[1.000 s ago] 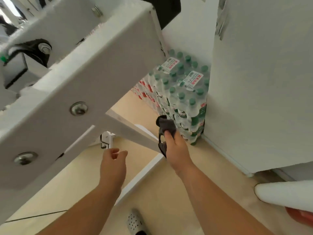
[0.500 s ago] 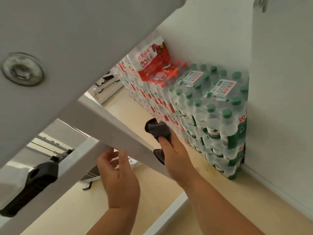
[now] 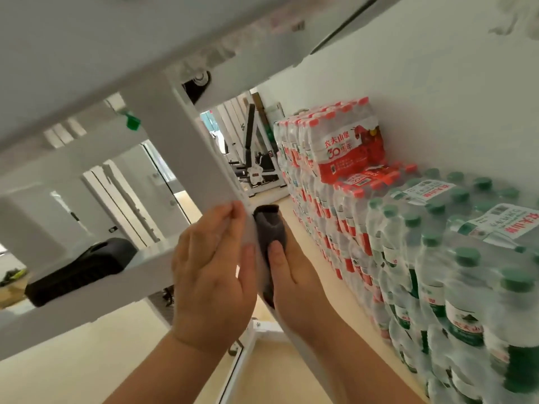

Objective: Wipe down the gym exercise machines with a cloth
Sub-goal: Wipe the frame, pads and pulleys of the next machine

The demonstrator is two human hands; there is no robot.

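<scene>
A white gym machine frame fills the upper left, and one slanted white strut (image 3: 189, 153) runs down between my hands. My right hand (image 3: 294, 284) presses a dark grey cloth (image 3: 269, 228) against the strut's right side, thumb on the cloth. On the strut's left side lies my left hand (image 3: 210, 272), palm flat and fingers wrapped around its edge. The lower part of the strut is hidden behind my hands.
Shrink-wrapped packs of water bottles with red caps (image 3: 335, 153) and green caps (image 3: 455, 258) are stacked along the white wall on the right, close to my right arm. A black pad (image 3: 84, 266) sits low at the left. Another machine (image 3: 256, 161) stands far back on the beige floor.
The view tilted upward and moved closer to the strut. Both hands slid higher along it, the cloth still pressed to its right side, and my left hand closed around the strut.
</scene>
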